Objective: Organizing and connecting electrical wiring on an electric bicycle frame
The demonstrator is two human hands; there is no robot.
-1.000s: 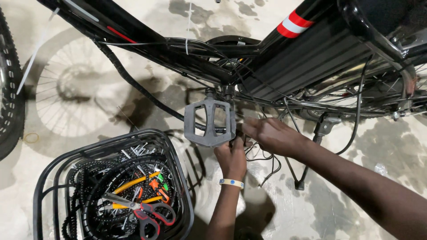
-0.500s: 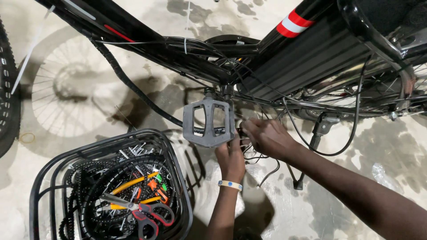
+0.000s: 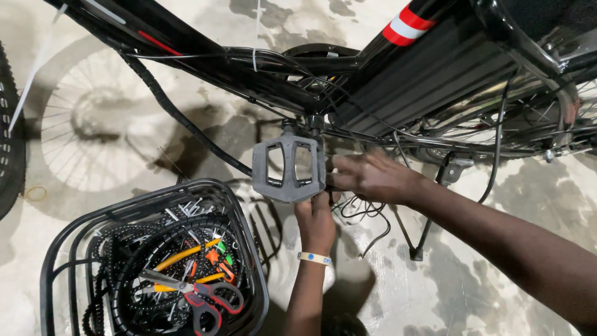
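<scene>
Since half a second ago we see almost no change: the grey plastic platform pedal [image 3: 288, 170] hangs where it was, so the work at its crank end is ongoing. Our left hand [image 3: 315, 219], wearing a pale wristband [image 3: 313, 258], reaches up just below the pedal's right edge, fingers curled, probably pinching thin black wires [image 3: 360, 211]. Our right hand [image 3: 373, 178], just right of the pedal, looks closed on them too.
</scene>
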